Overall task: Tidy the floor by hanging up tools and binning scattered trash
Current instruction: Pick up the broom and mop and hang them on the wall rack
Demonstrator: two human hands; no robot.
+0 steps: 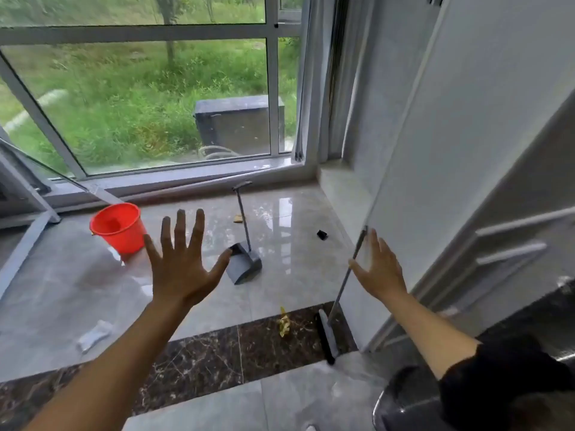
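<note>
The left hand (182, 262) is spread wide, holding nothing; the right hand (381, 269), also flat and empty, is just beside the broom (326, 335) leaning on the right wall (435, 150). The dustpan (244, 265) stands mid-floor, a yellow scrap (283, 321) near the broom's head.

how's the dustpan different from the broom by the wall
The dustpan stands free on the open floor; the broom leans against the white wall. The dustpan's head is a broad grey scoop; the broom's is a narrow dark strip. The right hand is beside the broom's handle; the dustpan stands farther off. Both have long thin handles and neither is hung up.
</note>
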